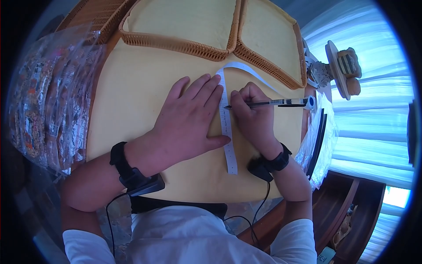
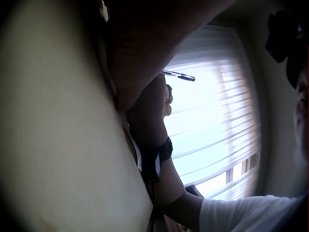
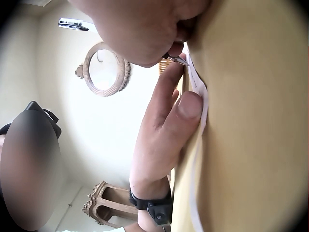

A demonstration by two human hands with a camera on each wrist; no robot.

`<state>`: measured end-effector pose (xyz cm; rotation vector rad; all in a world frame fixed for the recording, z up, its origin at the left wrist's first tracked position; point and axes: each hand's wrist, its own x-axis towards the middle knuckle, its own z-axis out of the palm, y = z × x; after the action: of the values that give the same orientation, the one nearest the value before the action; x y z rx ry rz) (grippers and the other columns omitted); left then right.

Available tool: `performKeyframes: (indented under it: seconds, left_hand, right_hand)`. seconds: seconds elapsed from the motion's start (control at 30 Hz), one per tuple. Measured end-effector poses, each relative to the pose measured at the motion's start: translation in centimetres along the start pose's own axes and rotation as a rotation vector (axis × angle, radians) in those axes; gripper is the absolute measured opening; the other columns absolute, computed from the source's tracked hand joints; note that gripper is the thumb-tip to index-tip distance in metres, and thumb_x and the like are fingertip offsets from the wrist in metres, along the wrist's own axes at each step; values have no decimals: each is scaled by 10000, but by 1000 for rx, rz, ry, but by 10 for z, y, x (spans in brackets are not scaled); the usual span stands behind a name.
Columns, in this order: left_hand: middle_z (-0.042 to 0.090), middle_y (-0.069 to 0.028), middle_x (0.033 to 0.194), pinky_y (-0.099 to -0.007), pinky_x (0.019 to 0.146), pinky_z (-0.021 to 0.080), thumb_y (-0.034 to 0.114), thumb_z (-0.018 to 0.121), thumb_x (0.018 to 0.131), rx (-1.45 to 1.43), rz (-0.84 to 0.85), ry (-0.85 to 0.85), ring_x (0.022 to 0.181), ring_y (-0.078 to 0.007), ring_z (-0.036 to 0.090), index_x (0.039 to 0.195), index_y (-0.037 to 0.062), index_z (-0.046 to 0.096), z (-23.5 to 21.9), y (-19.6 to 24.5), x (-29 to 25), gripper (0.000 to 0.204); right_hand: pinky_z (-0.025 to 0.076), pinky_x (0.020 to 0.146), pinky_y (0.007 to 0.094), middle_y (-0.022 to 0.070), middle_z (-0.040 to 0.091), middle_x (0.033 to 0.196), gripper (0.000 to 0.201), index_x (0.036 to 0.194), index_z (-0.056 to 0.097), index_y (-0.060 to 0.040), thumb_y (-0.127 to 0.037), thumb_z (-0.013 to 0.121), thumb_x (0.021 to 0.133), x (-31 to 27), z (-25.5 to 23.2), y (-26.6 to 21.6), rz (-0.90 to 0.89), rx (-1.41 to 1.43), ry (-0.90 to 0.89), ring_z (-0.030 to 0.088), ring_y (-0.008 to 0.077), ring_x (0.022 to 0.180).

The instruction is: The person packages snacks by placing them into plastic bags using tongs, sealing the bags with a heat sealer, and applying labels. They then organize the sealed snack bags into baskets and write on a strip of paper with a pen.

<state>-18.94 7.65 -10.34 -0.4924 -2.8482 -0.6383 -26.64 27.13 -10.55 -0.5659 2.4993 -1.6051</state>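
Observation:
A narrow white paper strip (image 1: 231, 159) with rows of small marks lies lengthwise on the yellow tabletop, its far end curving off to the right. My left hand (image 1: 184, 114) rests flat with spread fingers, fingertips and thumb touching the strip's left edge. In the right wrist view the left thumb (image 3: 189, 107) presses on the strip (image 3: 204, 104). My right hand (image 1: 255, 110) pinches a pen (image 1: 274, 102), whose tip meets the strip between the two hands. The left wrist view shows the pen's rear end (image 2: 186, 77) above the right hand (image 2: 148, 113).
Wicker trays (image 1: 176, 43) line the table's far side. Clear plastic packages (image 1: 52, 101) lie at the left edge, and clear plastic wrapping (image 1: 326, 136) at the right. A stand with small figures (image 1: 338, 70) is beyond the right corner, near a white curtain (image 1: 373, 114).

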Motion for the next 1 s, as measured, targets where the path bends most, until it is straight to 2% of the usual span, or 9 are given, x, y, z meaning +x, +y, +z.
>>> performKeyframes:
  seconds: [0.23,0.43,0.73,0.9,1.0]
  left_hand:
    - [447,-187,1654,-500,1294,232,634,798,825,-9,2,2,1569,-302,367,1527,-53,517,0,0,0,1022]
    - [455,-185,1645,-515,1299,214,645,793,826,-4,8,-13,1563,-305,372,1526,-53,518,-2,1,0,1027]
    - [458,-183,1644,-523,1302,200,666,780,830,1,11,-2,1564,-310,369,1522,-56,521,-1,1,0,1033]
    - [451,-182,1650,-523,1303,196,670,777,832,1,9,-14,1568,-309,364,1526,-55,517,-3,1,0,1037]
    - [448,-181,1653,-523,1305,191,672,774,835,-3,2,-15,1570,-306,360,1527,-55,516,-2,1,0,1036]
  right_hand:
    - [439,564,264,-11,567,681,310,811,500,-57,-93,724,1022,2,-3,3,30,-42,-34,483,27,651]
    - [431,575,245,-29,575,701,298,826,511,-62,-99,725,1030,7,1,-1,18,103,51,476,16,670]
    - [452,579,262,-6,613,707,307,822,513,-57,-122,722,1037,7,1,-3,-27,-36,36,530,28,670]
    - [436,565,272,-7,582,688,319,813,504,-56,-125,722,1036,9,1,-1,30,-11,29,487,35,655]
    - [414,557,267,-11,572,683,323,805,504,-57,-129,726,1029,9,0,1,1,-16,20,456,36,643]
